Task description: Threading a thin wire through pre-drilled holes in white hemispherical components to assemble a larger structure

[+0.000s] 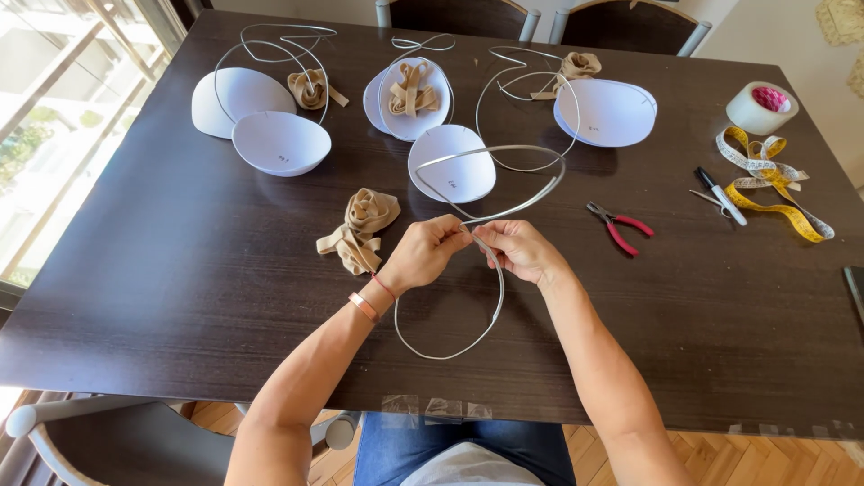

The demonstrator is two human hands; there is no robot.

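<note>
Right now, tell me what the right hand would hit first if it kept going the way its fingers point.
The right hand points left, so it would probably meet the left hand first; both pinch the bent wire where it crosses.

Left hand, right hand pinch crossing of looped wire above dark table.

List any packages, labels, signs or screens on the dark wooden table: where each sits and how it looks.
No packages or signs.
Dark flat device: table's right edge, mostly cut off; possibly a screen, cannot tell.
Yellow and white tape measure: far right, loosely coiled, printed with markings.
White foam cups: across the far half, rounded, some with small dark handwritten marks.
Roll of clear tape: far right corner, pink-cored.
</note>
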